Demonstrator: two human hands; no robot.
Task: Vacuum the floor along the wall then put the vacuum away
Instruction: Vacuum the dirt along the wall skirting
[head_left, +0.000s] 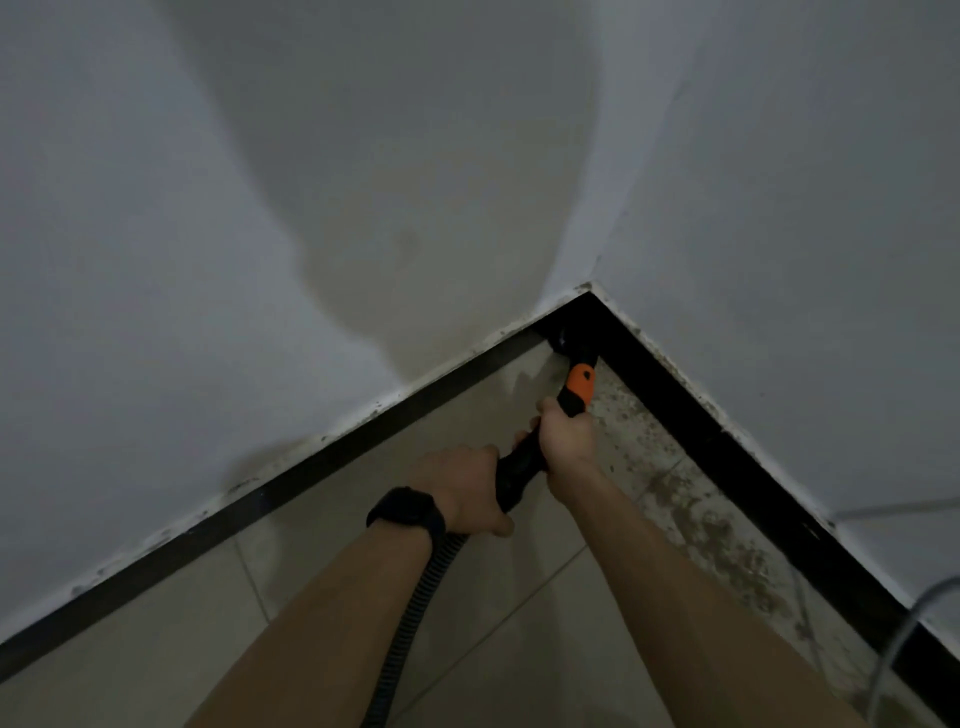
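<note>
Hose: ribbed black vacuum hose (415, 613) passes under the left wrist.
Left hand (467, 488): gripping the wand's rear end.
Right hand (566, 436): wrapped round the black-and-orange plastic vacuum wand (579, 384).
Nozzle (563, 340): on the pale tiled floor (363, 493), in the corner of 2 white walls (260, 208).

Pale tiled floor (156, 649), grime patches (727, 551) along the right-hand black skirting (727, 462).

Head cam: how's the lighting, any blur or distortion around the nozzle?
Head view: dim, flat light; broad soft shadow on the left wall; wide-angle bows the wall corner; vacuum nozzle there is dark, smeared; left hand and right hand on the vacuum wand read clearly.
</note>
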